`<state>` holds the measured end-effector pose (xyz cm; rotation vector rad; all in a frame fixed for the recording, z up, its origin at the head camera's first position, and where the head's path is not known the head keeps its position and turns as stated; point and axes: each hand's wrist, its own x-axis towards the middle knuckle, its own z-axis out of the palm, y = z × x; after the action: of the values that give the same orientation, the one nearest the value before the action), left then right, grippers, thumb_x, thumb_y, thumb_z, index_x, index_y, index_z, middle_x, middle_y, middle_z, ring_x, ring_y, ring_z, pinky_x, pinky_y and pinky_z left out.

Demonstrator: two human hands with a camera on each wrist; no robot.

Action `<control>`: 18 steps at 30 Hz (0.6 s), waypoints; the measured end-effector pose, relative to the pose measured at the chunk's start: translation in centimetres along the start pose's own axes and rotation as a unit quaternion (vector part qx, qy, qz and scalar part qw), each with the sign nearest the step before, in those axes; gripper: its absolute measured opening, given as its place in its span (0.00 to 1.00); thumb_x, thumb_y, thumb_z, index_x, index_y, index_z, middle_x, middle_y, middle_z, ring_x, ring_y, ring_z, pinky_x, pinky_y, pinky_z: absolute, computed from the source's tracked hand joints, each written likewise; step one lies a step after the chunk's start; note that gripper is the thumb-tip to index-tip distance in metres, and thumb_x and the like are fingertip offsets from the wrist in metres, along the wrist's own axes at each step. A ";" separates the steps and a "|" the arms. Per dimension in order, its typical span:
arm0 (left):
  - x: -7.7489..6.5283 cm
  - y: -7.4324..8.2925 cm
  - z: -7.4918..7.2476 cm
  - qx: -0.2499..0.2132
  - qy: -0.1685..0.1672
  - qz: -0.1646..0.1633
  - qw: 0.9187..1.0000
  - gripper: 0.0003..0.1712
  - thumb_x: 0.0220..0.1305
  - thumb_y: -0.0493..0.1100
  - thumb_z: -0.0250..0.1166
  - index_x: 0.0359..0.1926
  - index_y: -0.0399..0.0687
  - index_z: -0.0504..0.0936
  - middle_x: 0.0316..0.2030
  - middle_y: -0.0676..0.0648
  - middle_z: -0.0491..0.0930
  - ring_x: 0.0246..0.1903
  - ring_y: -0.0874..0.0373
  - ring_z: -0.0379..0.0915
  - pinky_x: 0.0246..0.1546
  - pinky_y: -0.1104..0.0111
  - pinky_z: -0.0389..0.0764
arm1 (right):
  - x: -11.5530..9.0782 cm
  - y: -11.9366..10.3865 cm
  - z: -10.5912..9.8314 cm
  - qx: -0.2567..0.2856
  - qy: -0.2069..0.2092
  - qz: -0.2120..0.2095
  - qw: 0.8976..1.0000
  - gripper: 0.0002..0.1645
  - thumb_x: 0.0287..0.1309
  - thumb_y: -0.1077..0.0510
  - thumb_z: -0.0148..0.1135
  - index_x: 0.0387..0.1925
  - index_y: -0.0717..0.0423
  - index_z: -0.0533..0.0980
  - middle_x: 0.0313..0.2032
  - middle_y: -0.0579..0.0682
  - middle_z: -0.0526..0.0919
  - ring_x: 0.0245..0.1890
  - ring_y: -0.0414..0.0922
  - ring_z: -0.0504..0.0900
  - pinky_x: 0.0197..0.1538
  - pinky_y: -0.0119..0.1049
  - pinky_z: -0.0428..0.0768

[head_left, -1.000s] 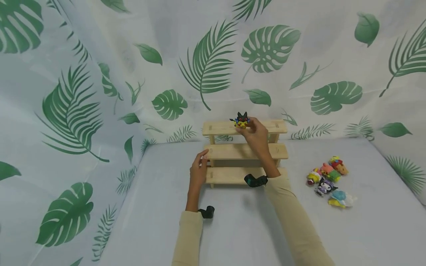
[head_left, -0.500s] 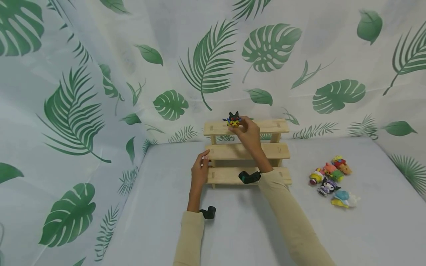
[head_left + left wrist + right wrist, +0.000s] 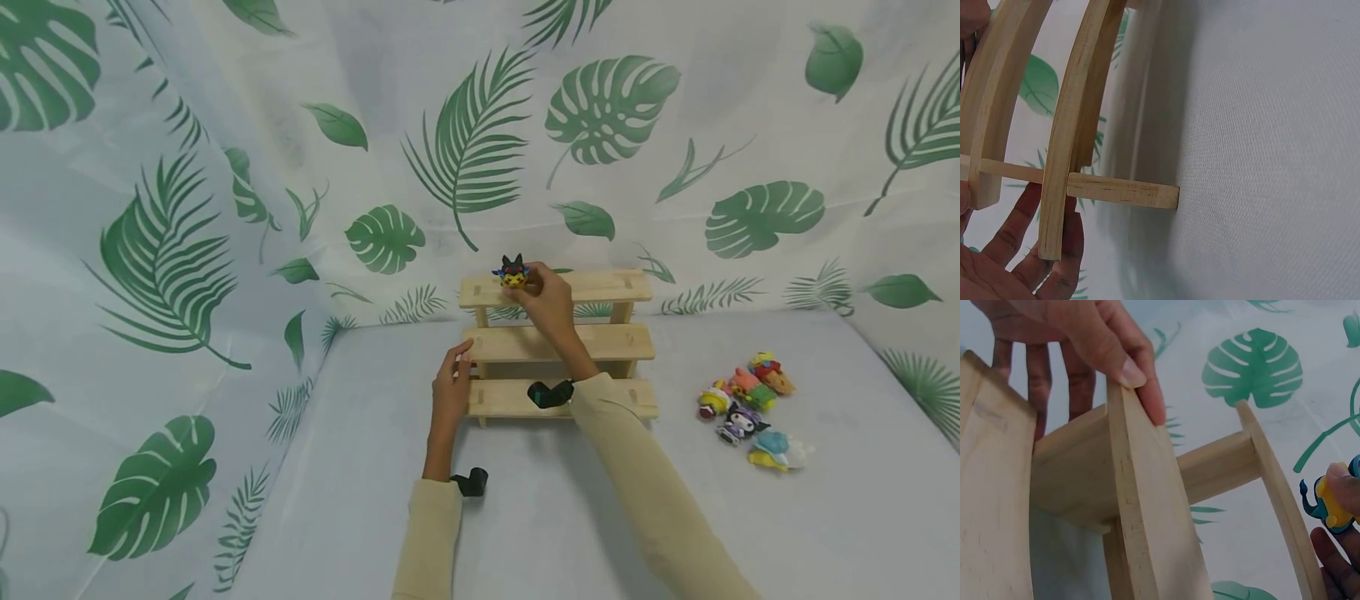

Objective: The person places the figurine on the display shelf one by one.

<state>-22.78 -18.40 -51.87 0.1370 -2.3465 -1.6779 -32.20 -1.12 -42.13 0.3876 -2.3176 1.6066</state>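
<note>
A three-tier wooden display stand (image 3: pixel 607 287) is set against the leaf-print backdrop. My left hand (image 3: pixel 450 387) grips its left end; in the right wrist view the left thumb (image 3: pixel 1132 374) presses the middle board's edge, and in the left wrist view several fingers (image 3: pixel 1069 250) wrap behind the boards. A small toy figurine (image 3: pixel 513 271), yellow with a dark eared hood and blue parts, is pinched between thumb and fingers of my right hand (image 3: pixel 551 304). It overlaps the left part of the top board in the head view. The right wrist view shows the figurine's blue tail (image 3: pixel 1311 503).
Several toy figurines lie in a loose group on the white cloth (image 3: pixel 337 500) to the right of the stand, among them a purple-and-black one (image 3: pixel 738 423) and a blue-and-yellow one (image 3: pixel 776 450). The patterned backdrop (image 3: pixel 480 242) rises right behind the top board.
My right hand has moved left along the top board with the figurine. My left hand keeps its place on the stand's left end.
</note>
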 end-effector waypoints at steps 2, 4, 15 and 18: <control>0.0 0.0 0.0 0.000 0.001 0.001 1.000 0.19 0.77 0.51 0.48 0.63 0.58 0.75 0.50 0.40 0.82 0.45 0.44 0.83 0.41 0.60 0.84 | 0.1 0.2 0.2 -0.018 0.001 -0.003 1.000 0.26 0.52 0.55 0.75 0.51 0.60 0.77 0.45 0.60 0.86 0.45 0.55 0.86 0.51 0.50 0.81; 0.0 0.0 0.0 0.001 0.002 0.001 1.000 0.19 0.77 0.50 0.49 0.63 0.58 0.75 0.50 0.40 0.82 0.45 0.44 0.83 0.41 0.61 0.84 | 0.3 0.4 0.4 -0.038 0.003 -0.003 0.999 0.27 0.52 0.53 0.74 0.52 0.59 0.77 0.45 0.59 0.86 0.43 0.54 0.86 0.48 0.50 0.81; 0.1 0.1 0.0 0.005 0.001 0.006 1.000 0.19 0.77 0.50 0.48 0.63 0.58 0.75 0.49 0.40 0.82 0.44 0.47 0.83 0.41 0.61 0.84 | 1.0 0.5 1.3 -0.096 0.011 0.006 0.995 0.29 0.51 0.48 0.75 0.53 0.54 0.77 0.46 0.54 0.87 0.44 0.51 0.87 0.45 0.50 0.80; 0.0 0.2 0.0 0.006 0.003 0.006 1.000 0.19 0.77 0.50 0.48 0.63 0.58 0.75 0.49 0.40 0.82 0.43 0.48 0.83 0.41 0.61 0.84 | 1.0 0.5 1.6 -0.111 0.012 0.007 0.994 0.29 0.51 0.47 0.74 0.53 0.53 0.78 0.46 0.53 0.87 0.44 0.50 0.87 0.45 0.50 0.80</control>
<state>-22.79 -18.37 -51.67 0.1312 -2.3488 -1.6561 -33.44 -2.48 -42.64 0.2983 -2.4513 1.3336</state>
